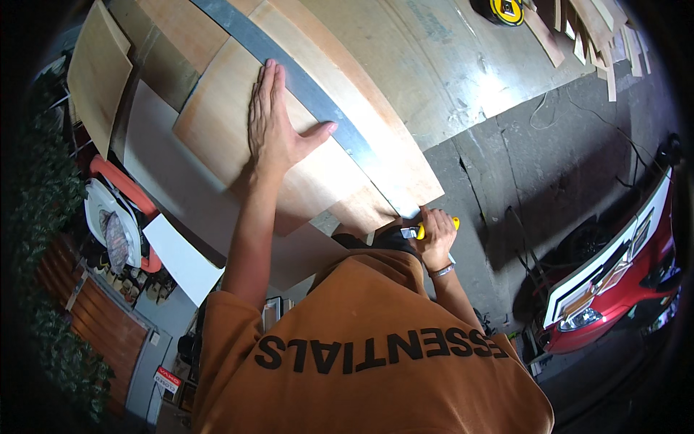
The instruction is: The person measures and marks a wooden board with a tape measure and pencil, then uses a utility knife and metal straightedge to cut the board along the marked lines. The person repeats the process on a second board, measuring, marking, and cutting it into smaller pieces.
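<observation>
My left hand [275, 130] lies flat with fingers stretched out and the thumb spread. It presses on a thin plywood sheet [217, 108], the fingertips and thumb reaching onto a long grey metal straightedge [347, 134]. The straightedge runs slantwise across the plywood, from the top left down to the near edge. Close to its near end, my right hand [437, 235] is closed around a yellow utility knife [421, 231]. Whether the blade touches the wood cannot be made out. Another plywood strip [390, 137] shows along the right side of the straightedge.
A yellow and black tape measure [504, 10] lies on the table [426, 72] at the far side, beside scattered wood offcuts [593, 32]. More board pieces [101, 72] stand at the left, near an orange-and-white chair [116, 217]. A red car [614, 311] is at the right.
</observation>
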Demonstrator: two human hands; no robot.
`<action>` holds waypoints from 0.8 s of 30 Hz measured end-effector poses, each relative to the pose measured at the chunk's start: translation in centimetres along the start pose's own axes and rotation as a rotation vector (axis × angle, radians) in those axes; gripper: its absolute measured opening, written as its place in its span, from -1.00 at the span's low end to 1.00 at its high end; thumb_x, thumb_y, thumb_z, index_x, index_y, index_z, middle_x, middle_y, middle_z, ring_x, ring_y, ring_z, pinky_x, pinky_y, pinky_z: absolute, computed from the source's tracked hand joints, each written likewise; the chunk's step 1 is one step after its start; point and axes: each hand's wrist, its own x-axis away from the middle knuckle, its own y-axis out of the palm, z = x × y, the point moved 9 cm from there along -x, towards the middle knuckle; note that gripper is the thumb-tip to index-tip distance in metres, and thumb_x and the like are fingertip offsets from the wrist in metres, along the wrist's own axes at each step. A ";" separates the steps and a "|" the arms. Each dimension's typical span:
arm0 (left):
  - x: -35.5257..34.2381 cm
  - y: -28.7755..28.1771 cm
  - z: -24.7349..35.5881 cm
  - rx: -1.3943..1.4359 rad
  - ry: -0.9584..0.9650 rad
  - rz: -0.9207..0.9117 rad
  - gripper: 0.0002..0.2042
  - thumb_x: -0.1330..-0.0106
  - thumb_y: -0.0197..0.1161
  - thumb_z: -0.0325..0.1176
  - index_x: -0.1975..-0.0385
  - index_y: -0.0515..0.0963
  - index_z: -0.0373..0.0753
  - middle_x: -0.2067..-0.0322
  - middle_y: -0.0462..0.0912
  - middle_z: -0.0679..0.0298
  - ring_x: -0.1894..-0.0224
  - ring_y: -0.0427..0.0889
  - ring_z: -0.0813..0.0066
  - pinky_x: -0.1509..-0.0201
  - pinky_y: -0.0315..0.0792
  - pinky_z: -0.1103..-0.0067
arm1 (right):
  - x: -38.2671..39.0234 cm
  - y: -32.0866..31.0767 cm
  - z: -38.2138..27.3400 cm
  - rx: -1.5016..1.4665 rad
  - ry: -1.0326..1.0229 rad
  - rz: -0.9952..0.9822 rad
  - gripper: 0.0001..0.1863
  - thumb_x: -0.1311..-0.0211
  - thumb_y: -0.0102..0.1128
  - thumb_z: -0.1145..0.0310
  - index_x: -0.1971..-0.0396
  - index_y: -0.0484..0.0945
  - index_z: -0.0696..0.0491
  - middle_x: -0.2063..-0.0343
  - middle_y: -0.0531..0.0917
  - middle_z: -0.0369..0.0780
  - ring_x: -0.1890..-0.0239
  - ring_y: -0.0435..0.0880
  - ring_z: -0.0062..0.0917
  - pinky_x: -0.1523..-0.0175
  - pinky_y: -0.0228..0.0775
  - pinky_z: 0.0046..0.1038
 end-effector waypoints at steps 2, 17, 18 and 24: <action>0.0 -0.2 0.1 0.013 0.013 0.015 0.17 0.07 0.57 0.12 -0.46 0.08 -0.44 -0.48 0.12 -0.12 -0.51 0.15 -0.05 -0.54 0.08 0.18 | 0.0 -0.1 -0.1 0.017 -0.020 0.016 -0.27 0.49 0.55 0.35 0.07 0.57 0.09 0.39 0.55 -0.17 0.30 0.56 -0.22 0.21 0.36 -0.22; 0.0 0.0 -0.1 -0.011 0.000 0.010 0.20 0.09 0.58 0.15 -0.47 0.06 -0.43 -0.49 0.11 -0.11 -0.52 0.13 -0.04 -0.55 0.10 0.22 | 0.0 -0.3 0.1 -0.003 -0.031 0.044 -0.29 0.44 0.52 0.33 0.06 0.57 0.10 0.41 0.55 -0.17 0.31 0.57 -0.22 0.20 0.36 -0.20; 0.0 0.0 -0.2 -0.012 -0.003 0.007 0.20 0.09 0.57 0.15 -0.47 0.06 -0.43 -0.49 0.11 -0.10 -0.52 0.13 -0.04 -0.55 0.10 0.22 | 0.0 -0.3 0.1 -0.001 -0.030 0.046 -0.29 0.44 0.52 0.34 0.06 0.57 0.09 0.41 0.55 -0.17 0.31 0.57 -0.21 0.20 0.36 -0.20; 0.0 -0.1 -0.1 0.033 -0.003 0.004 0.18 0.08 0.60 0.07 -0.48 0.05 -0.41 -0.47 0.12 -0.17 -0.49 0.15 -0.13 -0.51 0.12 0.14 | 0.0 0.1 0.2 0.015 -0.010 0.000 -0.29 0.45 0.52 0.35 0.05 0.57 0.10 0.41 0.55 -0.17 0.31 0.57 -0.22 0.21 0.36 -0.21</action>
